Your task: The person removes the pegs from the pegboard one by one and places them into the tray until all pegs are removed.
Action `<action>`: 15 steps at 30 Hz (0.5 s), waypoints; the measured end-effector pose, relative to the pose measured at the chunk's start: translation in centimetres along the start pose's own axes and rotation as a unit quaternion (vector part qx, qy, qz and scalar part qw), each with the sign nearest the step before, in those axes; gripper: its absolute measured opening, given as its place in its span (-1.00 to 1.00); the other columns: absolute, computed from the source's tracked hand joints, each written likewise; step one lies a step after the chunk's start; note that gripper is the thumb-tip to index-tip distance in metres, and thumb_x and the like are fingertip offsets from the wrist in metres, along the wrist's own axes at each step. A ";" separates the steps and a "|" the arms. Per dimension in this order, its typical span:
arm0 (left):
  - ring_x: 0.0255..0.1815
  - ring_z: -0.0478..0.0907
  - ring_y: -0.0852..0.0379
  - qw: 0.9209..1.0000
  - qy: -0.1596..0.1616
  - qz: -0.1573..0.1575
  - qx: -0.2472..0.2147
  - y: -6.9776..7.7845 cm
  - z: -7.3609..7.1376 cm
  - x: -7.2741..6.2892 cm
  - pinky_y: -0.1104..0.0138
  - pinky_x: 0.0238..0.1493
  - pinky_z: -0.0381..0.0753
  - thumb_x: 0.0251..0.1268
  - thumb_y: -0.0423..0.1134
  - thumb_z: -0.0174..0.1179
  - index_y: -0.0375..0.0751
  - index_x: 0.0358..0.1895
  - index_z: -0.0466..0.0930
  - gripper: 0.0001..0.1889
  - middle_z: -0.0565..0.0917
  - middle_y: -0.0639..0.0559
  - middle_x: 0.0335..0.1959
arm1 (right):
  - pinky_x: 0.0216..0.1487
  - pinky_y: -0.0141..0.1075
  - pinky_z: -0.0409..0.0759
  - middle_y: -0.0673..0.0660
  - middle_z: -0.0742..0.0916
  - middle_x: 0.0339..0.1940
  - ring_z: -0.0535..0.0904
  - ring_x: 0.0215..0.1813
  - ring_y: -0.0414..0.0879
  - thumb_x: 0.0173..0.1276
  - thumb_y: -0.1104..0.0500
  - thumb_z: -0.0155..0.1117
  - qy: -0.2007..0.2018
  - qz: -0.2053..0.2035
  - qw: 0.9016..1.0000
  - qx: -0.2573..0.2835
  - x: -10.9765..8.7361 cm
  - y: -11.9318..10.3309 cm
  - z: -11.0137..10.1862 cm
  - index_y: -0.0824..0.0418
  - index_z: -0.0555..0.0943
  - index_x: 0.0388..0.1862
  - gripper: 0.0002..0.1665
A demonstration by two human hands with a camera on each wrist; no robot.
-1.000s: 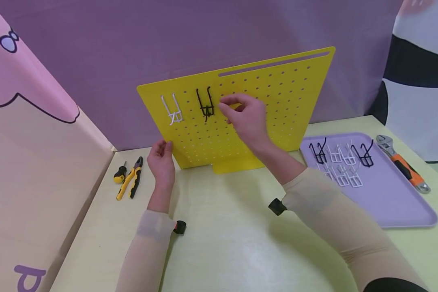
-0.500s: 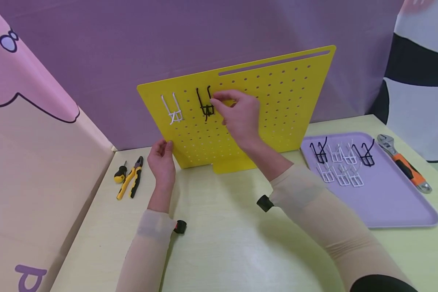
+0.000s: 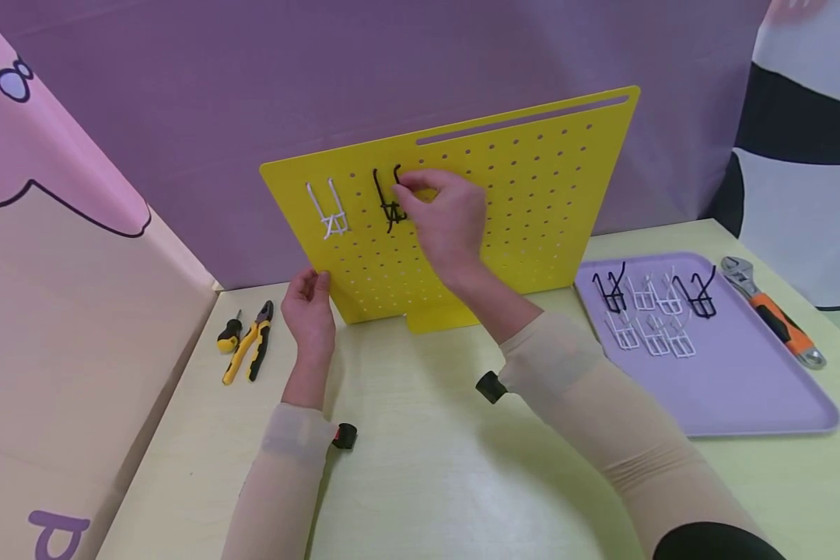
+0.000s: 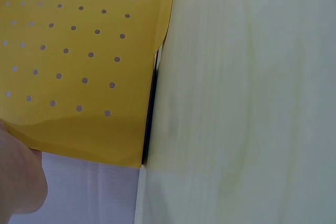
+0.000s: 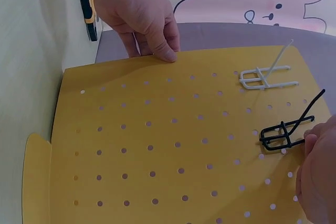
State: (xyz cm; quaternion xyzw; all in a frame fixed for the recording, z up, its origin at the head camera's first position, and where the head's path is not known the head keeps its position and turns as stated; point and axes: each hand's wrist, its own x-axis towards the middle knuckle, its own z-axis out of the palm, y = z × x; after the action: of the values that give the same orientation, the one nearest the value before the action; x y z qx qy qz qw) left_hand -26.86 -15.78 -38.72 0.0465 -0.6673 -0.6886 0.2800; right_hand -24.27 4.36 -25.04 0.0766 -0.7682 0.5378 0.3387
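Observation:
A yellow pegboard (image 3: pixel 525 202) leans upright at the back of the table. At its lower left edge my left hand (image 3: pixel 309 315) grips it, thumb on the front face; the left wrist view shows only part of that hand. My right hand (image 3: pixel 451 222) pinches the right prong of a black wire hook (image 3: pixel 390 210) on the board's upper part. In the right wrist view the same black hook (image 5: pixel 275 139) sits beside the fingertips, partly covered by them. To its left hangs a white wire hook (image 3: pixel 332 218), untouched.
On the right, a lilac tray (image 3: pixel 756 397) holds several white and black wire hooks (image 3: pixel 696 295). An adjustable wrench (image 3: pixel 777 315) lies along its right edge. Pliers (image 3: pixel 252 342) and a stubby screwdriver (image 3: pixel 229 333) lie left of my left hand. A purple backdrop stands behind the board.
My right hand has moved left across the board and taken the black hook's right prong between finger and thumb. My left hand has stayed on the board's edge.

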 end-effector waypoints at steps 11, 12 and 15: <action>-0.15 0.57 0.16 1.000 -0.002 0.022 -0.018 -0.3 0.2 0.0 0.37 0.00 0.59 0.42 -0.29 0.28 -0.42 -0.03 0.64 -0.77 0.65 0.00 -0.23 | -0.57 -0.42 0.30 -0.01 0.81 -0.17 0.40 -0.55 -0.10 0.31 0.15 0.50 -0.022 0.005 0.996 0.085 -0.3 0.3 -0.4 0.20 0.81 -0.15 -0.81; -0.15 0.57 0.17 1.000 -0.003 0.024 -0.016 -0.2 0.2 0.0 0.37 0.00 0.60 0.42 -0.29 0.28 -0.42 -0.03 0.64 -0.76 0.64 0.01 -0.22 | -0.57 -0.41 0.29 -0.01 0.81 -0.18 0.40 -0.55 -0.09 0.31 0.15 0.50 -0.025 0.003 0.996 0.090 -0.3 0.2 -0.5 0.20 0.81 -0.15 -0.81; -0.15 0.56 0.15 1.000 -0.003 0.024 -0.016 -0.2 0.1 0.0 0.36 0.00 0.59 0.42 -0.28 0.28 -0.43 -0.02 0.64 -0.75 0.64 0.00 -0.21 | -0.59 -0.39 0.28 -0.01 0.80 -0.21 0.40 -0.55 -0.08 0.30 0.16 0.51 -0.037 -0.005 0.994 0.103 -0.4 0.0 -0.6 0.21 0.80 -0.16 -0.82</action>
State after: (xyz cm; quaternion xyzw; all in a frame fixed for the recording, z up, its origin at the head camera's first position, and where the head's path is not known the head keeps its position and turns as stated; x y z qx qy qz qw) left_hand -27.04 -15.68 -38.92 0.0238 -0.6581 -0.6923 0.2950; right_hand -23.68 4.77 -25.14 0.1350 -0.7205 0.6088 0.3034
